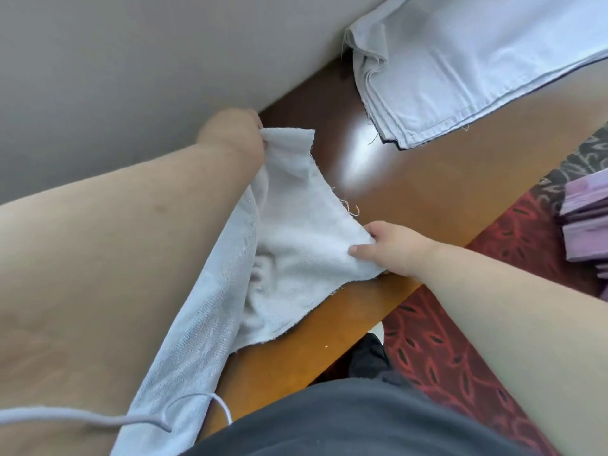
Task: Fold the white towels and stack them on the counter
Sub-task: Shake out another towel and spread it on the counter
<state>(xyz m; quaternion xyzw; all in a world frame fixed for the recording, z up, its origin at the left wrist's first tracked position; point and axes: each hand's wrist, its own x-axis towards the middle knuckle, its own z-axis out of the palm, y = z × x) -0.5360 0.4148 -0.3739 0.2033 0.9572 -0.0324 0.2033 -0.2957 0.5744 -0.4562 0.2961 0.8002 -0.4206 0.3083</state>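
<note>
Both hands grip one white towel point(296, 245) over the worktop point(427, 192). My left hand point(237, 133) pinches its far corner near the wall point(131, 60), arm stretched forward. My right hand point(391, 248) pinches the near-right corner, thumb on top, close to the worktop's edge. Frayed edges hang slack between them; the towel's body drapes beside my left forearm. Folded cloths point(460, 67) lie at the far right, well apart, with bare wood between.
</note>
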